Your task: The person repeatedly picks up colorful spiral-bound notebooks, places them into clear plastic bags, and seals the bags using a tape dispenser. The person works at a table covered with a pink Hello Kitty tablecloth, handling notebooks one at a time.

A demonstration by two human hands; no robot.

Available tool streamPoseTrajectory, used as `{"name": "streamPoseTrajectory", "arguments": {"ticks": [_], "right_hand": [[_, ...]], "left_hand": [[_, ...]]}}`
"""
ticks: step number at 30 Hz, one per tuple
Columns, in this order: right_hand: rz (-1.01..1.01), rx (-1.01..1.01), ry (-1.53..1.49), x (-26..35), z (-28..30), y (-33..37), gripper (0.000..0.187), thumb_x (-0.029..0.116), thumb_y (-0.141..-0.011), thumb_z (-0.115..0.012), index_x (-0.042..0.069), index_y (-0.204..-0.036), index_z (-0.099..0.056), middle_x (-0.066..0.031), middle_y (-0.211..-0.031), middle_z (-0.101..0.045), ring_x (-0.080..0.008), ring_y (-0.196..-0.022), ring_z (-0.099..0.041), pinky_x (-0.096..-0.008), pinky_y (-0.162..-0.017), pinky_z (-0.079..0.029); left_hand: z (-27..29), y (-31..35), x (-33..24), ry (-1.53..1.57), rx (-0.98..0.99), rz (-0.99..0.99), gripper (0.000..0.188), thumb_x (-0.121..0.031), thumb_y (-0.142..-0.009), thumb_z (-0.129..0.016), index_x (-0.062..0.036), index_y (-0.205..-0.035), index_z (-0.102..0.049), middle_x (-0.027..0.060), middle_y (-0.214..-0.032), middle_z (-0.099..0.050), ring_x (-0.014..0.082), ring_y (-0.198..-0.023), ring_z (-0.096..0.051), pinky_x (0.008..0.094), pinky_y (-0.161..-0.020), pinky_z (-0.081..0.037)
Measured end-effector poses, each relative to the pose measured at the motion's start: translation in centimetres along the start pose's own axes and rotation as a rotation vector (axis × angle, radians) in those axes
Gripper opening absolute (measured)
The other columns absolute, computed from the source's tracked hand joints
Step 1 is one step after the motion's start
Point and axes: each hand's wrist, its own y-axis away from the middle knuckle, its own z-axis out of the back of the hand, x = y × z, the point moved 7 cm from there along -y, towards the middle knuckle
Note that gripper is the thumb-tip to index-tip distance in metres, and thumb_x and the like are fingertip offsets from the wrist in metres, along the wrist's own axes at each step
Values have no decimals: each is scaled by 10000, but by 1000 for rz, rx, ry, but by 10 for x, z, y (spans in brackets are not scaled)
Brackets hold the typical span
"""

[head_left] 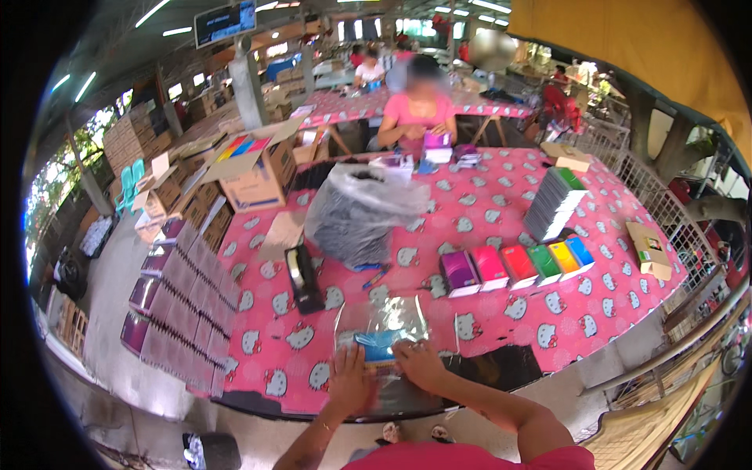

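A blue-covered item that looks like a small notebook (376,341) lies at the table's near edge, with a shiny clear plastic sheet (399,315) spread over and beyond it. My left hand (350,381) rests at its left side, fingers stretched forward and lying flat. At its right side my right hand (418,365) presses down, fingers extended over the plastic; a ring shows on it. The lower part of the notebook is partly hidden between my hands and blurred. A black tape dispenser (302,280) stands beyond my left hand.
Spiral-bound notebooks (184,301) are stacked at the left. Coloured notebook stacks (504,267) and a tall stack (553,205) stand at the right. A filled plastic bag (352,223) sits mid-table. A co-worker (421,110) handles notebooks across the table; an open carton (254,174) stands far left.
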Motion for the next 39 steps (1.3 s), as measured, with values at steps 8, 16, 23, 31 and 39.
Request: {"name": "streamPoseTrajectory", "arguments": {"ticks": [8,16,23,31,39], "right_hand": [[8,-149,-29,5,-1,4,369,286,-883,-623,83,-1191,-617,-59,-1192,-613,-229,-1124,-596,-431,-961,-418],[6,-114,-49,5,-1,1,351,280,-865,-665,95,-1162,-628,-44,-1180,-618,-228,-1130,-594,-424,-952,-422],[62,-156,-40,0,0,1,351,287,-858,-673,89,-1146,-632,-53,-1151,-620,-238,-1103,-608,-431,-930,-436],[128,-246,-67,-2,11,0,273,234,-838,-651,68,-1054,-640,-56,-1028,-603,-235,-1073,-606,-406,-896,-438],[142,-188,-148,-9,8,0,408,327,-802,-709,90,-1128,-644,-49,-1056,-601,-243,-1050,-596,-435,-902,-421]], "left_hand": [[-1,-93,204,367,-550,604,332,-217,-842,-721,38,-1049,-671,186,-903,-648,305,-882,-588,416,-801,-465],[-65,-108,250,1351,-662,782,193,-177,-843,-732,-19,-951,-703,44,-763,-655,103,-623,-569,228,-557,-436],[-52,-74,238,757,-402,966,95,-123,-803,-679,-52,-834,-734,52,-699,-679,118,-598,-626,284,-551,-489],[-32,-67,99,836,-92,640,254,-278,-790,-674,-36,-805,-751,122,-715,-716,222,-697,-710,361,-649,-537],[-33,-59,-5,88,351,554,448,-480,-808,-711,-32,-809,-693,158,-782,-709,357,-771,-702,455,-703,-544]]}}
